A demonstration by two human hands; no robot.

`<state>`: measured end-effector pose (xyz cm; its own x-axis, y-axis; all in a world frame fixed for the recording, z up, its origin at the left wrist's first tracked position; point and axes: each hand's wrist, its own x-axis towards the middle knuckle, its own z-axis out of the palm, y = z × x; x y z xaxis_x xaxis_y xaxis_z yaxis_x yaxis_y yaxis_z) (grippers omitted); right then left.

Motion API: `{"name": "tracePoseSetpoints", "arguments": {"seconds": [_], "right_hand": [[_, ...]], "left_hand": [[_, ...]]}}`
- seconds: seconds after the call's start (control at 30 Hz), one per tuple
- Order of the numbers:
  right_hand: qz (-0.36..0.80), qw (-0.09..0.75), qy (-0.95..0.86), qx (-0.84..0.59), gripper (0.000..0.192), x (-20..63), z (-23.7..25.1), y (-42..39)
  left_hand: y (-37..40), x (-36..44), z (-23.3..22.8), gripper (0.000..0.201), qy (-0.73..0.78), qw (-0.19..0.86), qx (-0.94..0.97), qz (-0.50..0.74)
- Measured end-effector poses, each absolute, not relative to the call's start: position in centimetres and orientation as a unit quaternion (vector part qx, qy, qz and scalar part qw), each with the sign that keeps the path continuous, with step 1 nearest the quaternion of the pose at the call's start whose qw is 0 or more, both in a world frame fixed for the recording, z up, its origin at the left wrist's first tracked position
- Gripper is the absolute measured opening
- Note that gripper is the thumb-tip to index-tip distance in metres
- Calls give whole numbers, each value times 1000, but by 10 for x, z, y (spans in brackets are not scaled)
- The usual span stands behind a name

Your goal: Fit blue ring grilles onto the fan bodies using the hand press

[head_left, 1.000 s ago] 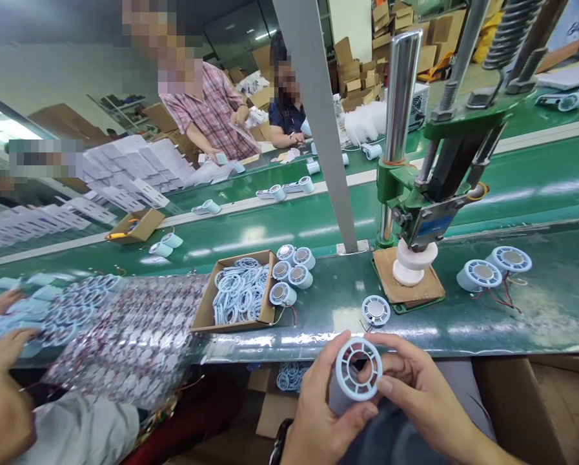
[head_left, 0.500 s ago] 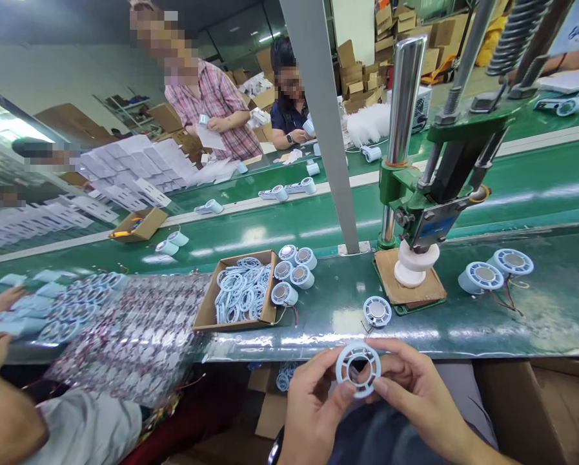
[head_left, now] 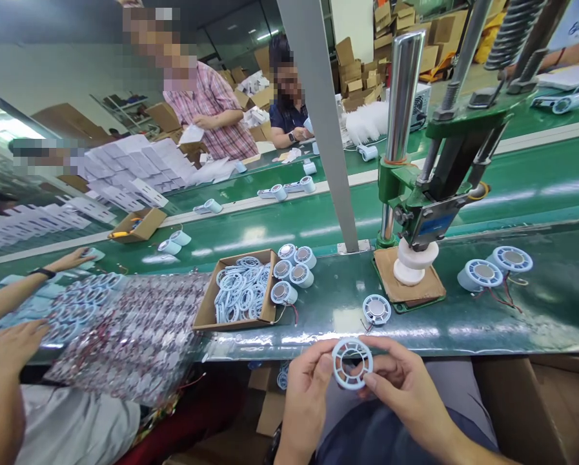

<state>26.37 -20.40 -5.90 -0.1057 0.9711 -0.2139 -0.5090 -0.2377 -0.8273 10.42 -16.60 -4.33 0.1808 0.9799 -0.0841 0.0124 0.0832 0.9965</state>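
Observation:
A light blue spoked plastic ring [head_left: 338,373] is held up between my two hands just in front of the bench edge, its open middle facing me. My left hand [head_left: 304,394] grips the ring's left edge, with the thumb upright beside it. On the other side my right hand [head_left: 405,381] pinches the rim between thumb and fingers; some fingertips are hidden behind the ring. Just beyond, a round blue part with a silver disc and thin wires [head_left: 377,310] lies on the bench. Behind it stands a green hand press [head_left: 432,194] with a white pressing block [head_left: 410,274].
Left of the press sit a cardboard box of blue rings [head_left: 243,290] and several blue cylindrical units [head_left: 299,275]. Two more wired units [head_left: 480,274] stand at right. A bubble-wrap sheet [head_left: 139,329] and a co-worker's arms [head_left: 13,297] are at left. A grey post [head_left: 318,116] rises mid-bench.
The ring has risen slightly and turned in my hands, and my left thumb has shifted from its lower rim to its left side. A co-worker's arm now reaches farther across at left.

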Motion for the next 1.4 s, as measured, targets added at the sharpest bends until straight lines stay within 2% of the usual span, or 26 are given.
{"name": "tracePoseSetpoints", "arguments": {"seconds": [0.13, 0.3, 0.53, 0.67, 0.77, 0.83, 0.87, 0.97, 1.03, 1.1, 1.23, 1.33, 1.4], "right_hand": [[671, 542, -312, -399, 52, 262, -62, -206], [668, 527, -328, -411, 59, 261, -63, -210], [660, 521, -340, -421, 37, 264, -56, -203], [652, 530, -336, -425, 49, 262, -59, -199], [674, 503, -349, -414, 54, 264, -66, -198], [624, 495, -403, -452, 54, 271, -74, -195], [556, 501, -445, -491, 50, 276, -79, -192], [256, 501, -565, -604, 38, 292, -101, -176], [131, 470, -611, -624, 41, 299, -117, -163], [106, 445, -639, -619, 41, 301, -131, -152], [124, 446, -653, -599, 38, 299, -146, -148], [143, 452, -653, -591, 51, 299, -148, -157], [157, 453, -652, -588, 61, 298, -148, -164]], "left_hand": [[-165, 102, -38, 41, 474, 563, 548, 397], [-166, 100, -39, 35, 501, 539, 567, 370], [-169, 105, -39, 36, 494, 509, 602, 367], [-177, 113, -38, 38, 525, 493, 581, 380], [-178, 111, -43, 40, 539, 467, 595, 370], [-170, 106, -52, 41, 546, 430, 629, 348], [-163, 104, -58, 41, 555, 393, 650, 338], [-136, 99, -87, 40, 583, 248, 706, 318], [-119, 99, -108, 41, 587, 180, 724, 315], [-108, 100, -124, 38, 591, 153, 725, 319], [-107, 92, -138, 37, 572, 139, 745, 313], [-115, 81, -138, 48, 508, 167, 798, 279], [-120, 79, -136, 48, 491, 183, 805, 279]]}}
